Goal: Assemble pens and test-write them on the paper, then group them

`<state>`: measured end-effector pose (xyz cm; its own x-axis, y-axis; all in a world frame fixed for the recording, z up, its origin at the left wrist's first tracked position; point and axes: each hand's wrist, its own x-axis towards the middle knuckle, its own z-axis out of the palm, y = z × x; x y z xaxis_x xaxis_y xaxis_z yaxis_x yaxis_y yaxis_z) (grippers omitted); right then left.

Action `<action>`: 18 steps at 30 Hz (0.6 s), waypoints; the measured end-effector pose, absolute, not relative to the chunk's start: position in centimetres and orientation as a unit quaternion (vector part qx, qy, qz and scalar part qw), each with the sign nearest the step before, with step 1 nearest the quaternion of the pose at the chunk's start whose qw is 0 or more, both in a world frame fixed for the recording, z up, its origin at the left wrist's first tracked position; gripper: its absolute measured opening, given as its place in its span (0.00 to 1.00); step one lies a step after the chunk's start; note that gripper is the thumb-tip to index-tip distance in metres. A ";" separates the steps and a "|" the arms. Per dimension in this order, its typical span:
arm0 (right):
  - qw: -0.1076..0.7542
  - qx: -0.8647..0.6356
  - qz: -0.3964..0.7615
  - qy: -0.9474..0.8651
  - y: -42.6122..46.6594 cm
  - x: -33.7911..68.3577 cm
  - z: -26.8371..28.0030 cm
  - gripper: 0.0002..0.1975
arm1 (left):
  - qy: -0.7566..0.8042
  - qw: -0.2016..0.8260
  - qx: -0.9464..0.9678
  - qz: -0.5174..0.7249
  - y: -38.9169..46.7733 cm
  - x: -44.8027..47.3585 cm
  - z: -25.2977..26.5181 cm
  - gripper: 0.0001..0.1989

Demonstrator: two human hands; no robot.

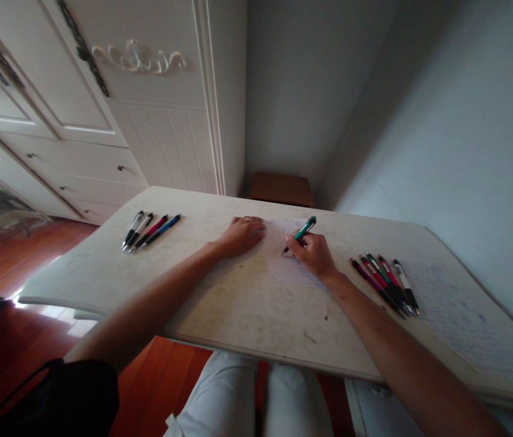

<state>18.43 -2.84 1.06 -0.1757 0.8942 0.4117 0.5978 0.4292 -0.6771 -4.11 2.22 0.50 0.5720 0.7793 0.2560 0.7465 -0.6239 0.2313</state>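
Gripping in the right hand (316, 254) a green pen (304, 229), tip at or just above the paper (290, 271) on the desk (238, 315); resting the left hand (240, 235) palm down, fingers laid out and holding nothing visible, at the paper's left edge; seemingly writing, likely calling next for steadying the paper, guiding the tip; lying aside: four pens (161, 231) leftward, further pens (405, 284) rightward

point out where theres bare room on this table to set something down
The table has bare patches between the four pens and the left forearm, and between the left forearm and right forearm, nearer than the paper, bar small specks. It is crowded at right: five pens by a written sheet.
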 end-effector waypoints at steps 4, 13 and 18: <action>0.401 -0.496 0.172 -0.751 -2.8 18.5 1.1 0.21 | 0.434 0.048 0.884 0.170 2.2 -4.0 0.5 0.18; 0.392 -0.497 0.154 -0.758 -2.6 18.7 1.1 0.20 | 0.434 0.048 0.885 0.163 2.1 -4.0 0.7 0.18; 0.389 -0.492 0.131 -0.768 -2.5 18.9 1.0 0.20 | 0.434 0.050 0.885 0.161 2.1 -3.9 0.7 0.18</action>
